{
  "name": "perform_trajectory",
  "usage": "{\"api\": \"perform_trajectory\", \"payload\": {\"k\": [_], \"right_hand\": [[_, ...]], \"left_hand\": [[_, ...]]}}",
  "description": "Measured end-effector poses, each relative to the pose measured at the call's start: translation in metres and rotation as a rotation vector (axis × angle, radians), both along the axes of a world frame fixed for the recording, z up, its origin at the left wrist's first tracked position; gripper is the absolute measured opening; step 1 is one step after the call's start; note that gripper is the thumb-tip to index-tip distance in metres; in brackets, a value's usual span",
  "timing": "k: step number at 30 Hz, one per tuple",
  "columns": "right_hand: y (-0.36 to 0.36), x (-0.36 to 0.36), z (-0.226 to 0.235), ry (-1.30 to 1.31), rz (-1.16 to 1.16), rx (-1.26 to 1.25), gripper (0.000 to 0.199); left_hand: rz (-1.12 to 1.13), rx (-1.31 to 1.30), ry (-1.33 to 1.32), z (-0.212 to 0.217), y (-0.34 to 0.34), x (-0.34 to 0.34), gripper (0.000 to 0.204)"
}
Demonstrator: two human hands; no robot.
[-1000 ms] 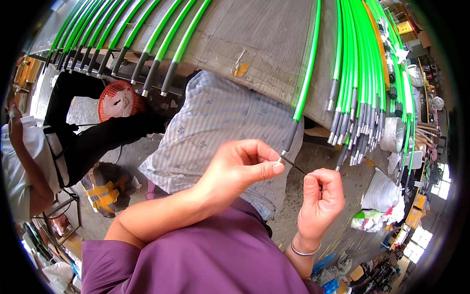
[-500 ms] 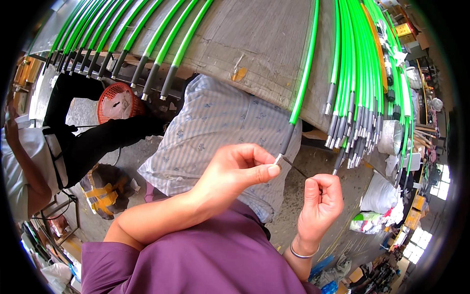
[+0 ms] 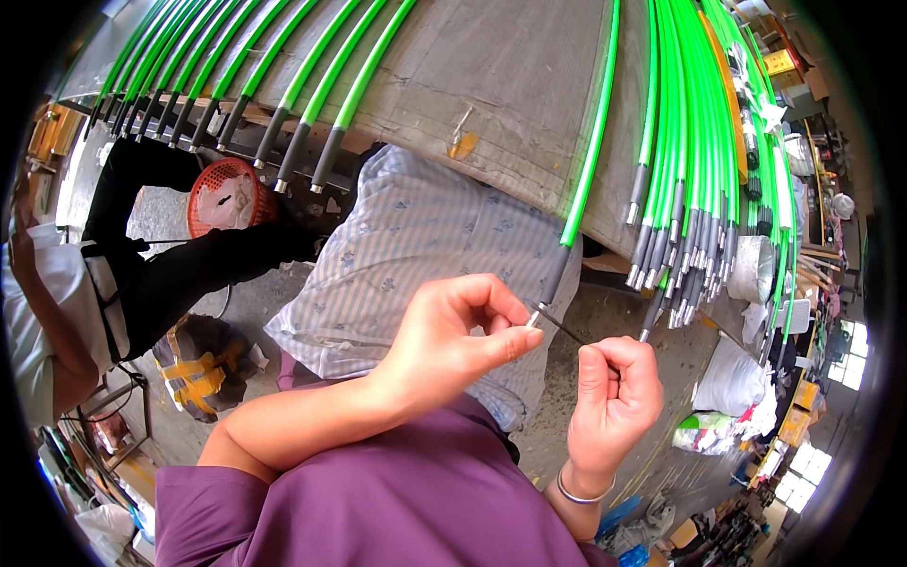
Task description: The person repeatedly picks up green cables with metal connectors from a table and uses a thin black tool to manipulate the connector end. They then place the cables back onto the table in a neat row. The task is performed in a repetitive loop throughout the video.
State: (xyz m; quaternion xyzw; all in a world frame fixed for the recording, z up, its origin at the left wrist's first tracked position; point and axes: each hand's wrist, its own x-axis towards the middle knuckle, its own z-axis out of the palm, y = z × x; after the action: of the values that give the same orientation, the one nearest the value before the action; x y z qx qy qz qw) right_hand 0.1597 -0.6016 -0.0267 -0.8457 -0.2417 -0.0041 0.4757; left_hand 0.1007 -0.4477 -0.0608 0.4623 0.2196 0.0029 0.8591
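Note:
A single green rod [image 3: 592,142] with a dark grey sleeve [image 3: 556,274] hangs over the table's front edge toward me. At its lower end is a small silver metal tip [image 3: 536,316], which my left hand [image 3: 449,345] pinches between thumb and forefinger. My right hand [image 3: 616,397], with a bangle at the wrist, is closed around a thin dark pin-like piece [image 3: 567,327]. That piece slants up and left from the right fingers, and its far end meets the metal tip. Whatever lies inside the right fist is hidden.
More green rods [image 3: 694,123] are bunched at the right, and others [image 3: 312,76] lie spaced out at the left on the grey table [image 3: 491,85]. A striped cloth [image 3: 416,236] covers my lap. A person [image 3: 57,312] sits at the left by a red basket [image 3: 225,200].
The thin dark piece now crosses the metal tip, its far end a little higher and further left. My left thumb has shifted slightly down. My right hand stays almost in place.

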Motion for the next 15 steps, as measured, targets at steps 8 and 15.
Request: {"api": "perform_trajectory", "payload": {"k": [8,15], "right_hand": [[-0.011,-0.007,0.003,0.006,-0.068,-0.045,0.011],[-0.004,-0.006,-0.002,0.117,-0.056,0.019,0.01]], "left_hand": [[-0.008,0.103,0.0,0.001,0.0,0.0,0.011],[-0.021,-0.033,0.043,0.006,0.001,-0.001,0.009]]}}
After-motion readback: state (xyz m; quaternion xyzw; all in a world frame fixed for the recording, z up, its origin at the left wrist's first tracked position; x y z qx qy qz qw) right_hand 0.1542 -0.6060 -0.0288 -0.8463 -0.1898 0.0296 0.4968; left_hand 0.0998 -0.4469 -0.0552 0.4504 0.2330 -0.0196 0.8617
